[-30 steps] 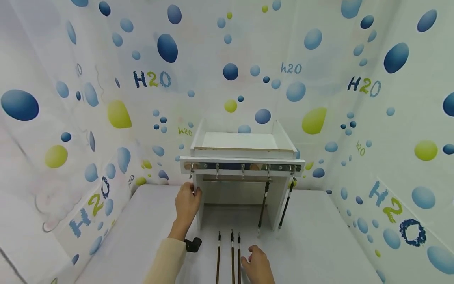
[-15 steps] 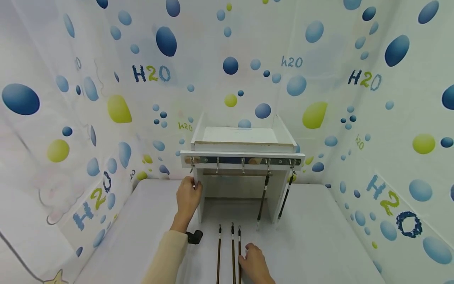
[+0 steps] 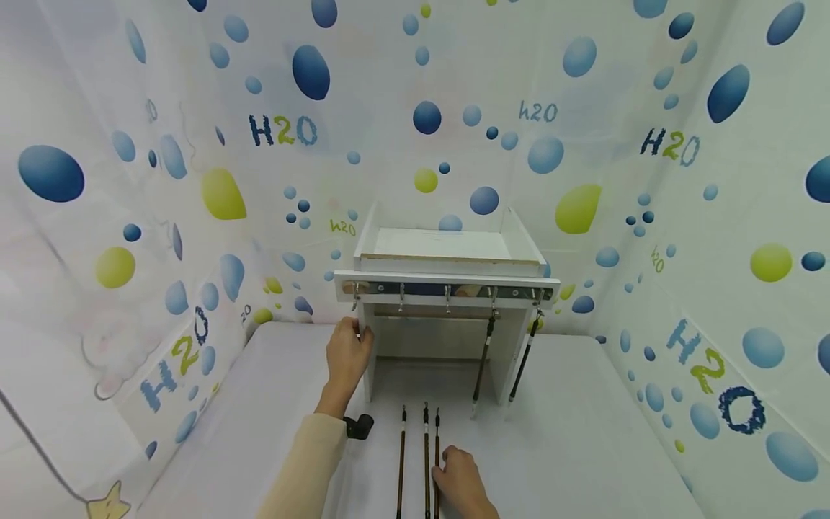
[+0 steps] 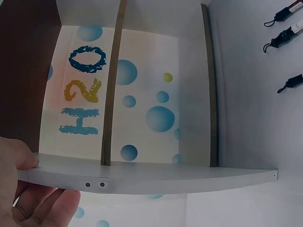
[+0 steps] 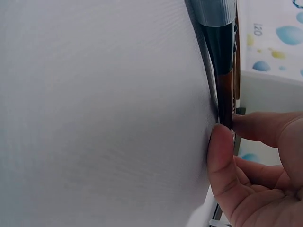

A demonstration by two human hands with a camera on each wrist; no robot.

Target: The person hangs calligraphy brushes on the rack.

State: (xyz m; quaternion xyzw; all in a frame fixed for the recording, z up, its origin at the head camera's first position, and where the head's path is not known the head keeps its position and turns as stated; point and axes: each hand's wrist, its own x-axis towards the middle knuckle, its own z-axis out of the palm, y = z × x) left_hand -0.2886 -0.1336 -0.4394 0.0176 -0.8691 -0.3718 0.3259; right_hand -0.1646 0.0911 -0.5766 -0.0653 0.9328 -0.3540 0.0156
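Note:
A white shelf unit [image 3: 389, 277] with a metal hook rail [image 3: 424, 290] stands ahead. My left hand [image 3: 349, 357] grips the front edge of its left side panel [image 4: 156, 178], thumb on one face and fingers on the other. Three calligraphy brushes lie in front, loop ends toward the shelf. My right hand [image 3: 462, 479] pinches the rightmost brush [image 3: 437, 432]; its brown handle [image 5: 226, 92], black collar and clear cap show in the right wrist view. Beside it lie a middle brush [image 3: 426, 447] and a left brush [image 3: 401, 461]. Two brushes [image 3: 483, 364] hang from the right-hand hooks.
The white table [image 3: 583, 432] spreads to both sides of the shelf. A raised tray-like top [image 3: 444, 245] sits above the rail. Patterned curtains [image 3: 363, 86] close in the back and sides. A black wrist camera [image 3: 359, 427] is on my left wrist.
My right hand has moved left to the rightmost lying brush and now pinches it. The left hand keeps its hold on the side panel. The head view has tilted slightly downward.

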